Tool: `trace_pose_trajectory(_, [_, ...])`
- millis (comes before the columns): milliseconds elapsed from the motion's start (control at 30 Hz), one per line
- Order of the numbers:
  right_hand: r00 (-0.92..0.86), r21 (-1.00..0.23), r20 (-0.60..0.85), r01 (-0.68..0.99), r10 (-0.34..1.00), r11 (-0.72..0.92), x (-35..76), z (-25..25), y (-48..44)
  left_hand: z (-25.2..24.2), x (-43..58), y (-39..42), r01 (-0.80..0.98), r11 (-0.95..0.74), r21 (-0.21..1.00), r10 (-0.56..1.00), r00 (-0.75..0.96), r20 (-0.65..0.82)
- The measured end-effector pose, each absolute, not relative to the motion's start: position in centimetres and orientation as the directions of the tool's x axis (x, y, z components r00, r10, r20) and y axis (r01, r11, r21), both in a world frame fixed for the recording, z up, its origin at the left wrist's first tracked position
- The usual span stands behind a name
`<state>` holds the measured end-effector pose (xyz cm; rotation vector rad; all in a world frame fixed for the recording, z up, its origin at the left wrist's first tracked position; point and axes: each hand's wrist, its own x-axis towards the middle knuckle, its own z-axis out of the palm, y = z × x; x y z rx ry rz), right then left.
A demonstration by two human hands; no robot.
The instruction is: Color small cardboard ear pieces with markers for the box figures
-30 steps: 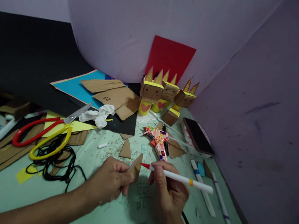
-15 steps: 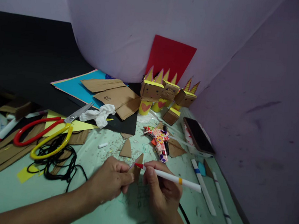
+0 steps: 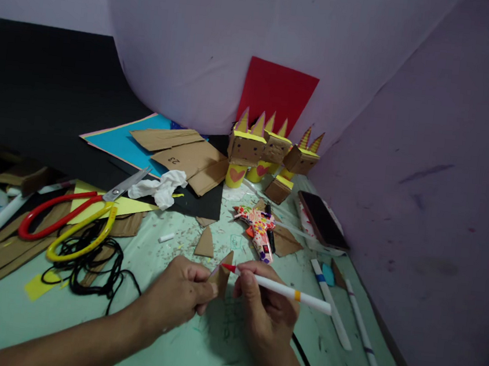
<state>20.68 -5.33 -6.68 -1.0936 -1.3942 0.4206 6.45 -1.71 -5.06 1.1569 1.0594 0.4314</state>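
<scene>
Between the thumb and fingers of my left hand (image 3: 187,293) is a small pointed cardboard piece (image 3: 223,274), its tip upward. My right hand (image 3: 268,308) grips a white marker (image 3: 286,289) with an orange band, and its red tip touches or nearly touches the cardboard's left edge. Just beyond my left hand lies another pointed cardboard piece (image 3: 205,243) with a rounded-triangle shape. A flower-patterned glue gun (image 3: 259,228) rests on the table past my right hand.
Scissors (image 3: 112,192) and a tangle of black cord (image 3: 86,271) lie at left. Several cardboard figures with pointed ears (image 3: 248,148) stand at the back. A phone (image 3: 323,220) and capped-looking white markers (image 3: 331,305) are at right. Cardboard sheets (image 3: 190,160) lie behind.
The view has shifted slightly. The marker's tip remains at the cardboard's left edge, with only a small move of the marker; both hands keep their holds.
</scene>
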Motion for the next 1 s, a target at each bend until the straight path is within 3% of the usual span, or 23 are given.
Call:
trace_pose_trajectory(100, [0.185, -0.802, 0.566, 0.35, 0.804, 0.484, 20.59, -6.55, -5.33, -5.15, 6.38, -1.71, 0.238, 0.369, 0.898, 0.759, 0.481, -0.439])
trace_pose_trajectory(300, [0.344, -0.835, 0.53, 0.37, 0.775, 0.407, 20.63, -6.11, -5.18, -5.06, 6.32, -1.81, 0.248, 0.365, 0.897, 0.762, 0.474, -0.441])
trace_pose_trajectory(467, [0.192, -0.778, 0.596, 0.381, 0.78, 0.5, 20.76, -6.37, -5.13, -5.28, 6.35, -1.76, 0.21, 0.362, 0.908, 0.766, 0.489, -0.418])
trace_pose_trajectory(667, [0.357, -0.842, 0.524, 0.357, 0.773, 0.405, 20.63, -6.26, -4.94, -5.15, 6.37, -1.87, 0.233, 0.373, 0.898, 0.768, 0.465, -0.44])
trace_pose_trajectory(900, [0.215, -0.8, 0.574, 0.353, 0.79, 0.485, 20.96, -6.54, -5.0, -4.54, 6.53, -1.73, 0.209, 0.394, 0.895, 0.761, 0.472, -0.445])
trace_pose_trajectory(1000, [0.293, -0.825, 0.543, 0.357, 0.787, 0.437, 21.03, -6.37, -4.88, -4.56, 6.51, -1.74, 0.205, 0.41, 0.889, 0.759, 0.463, -0.457])
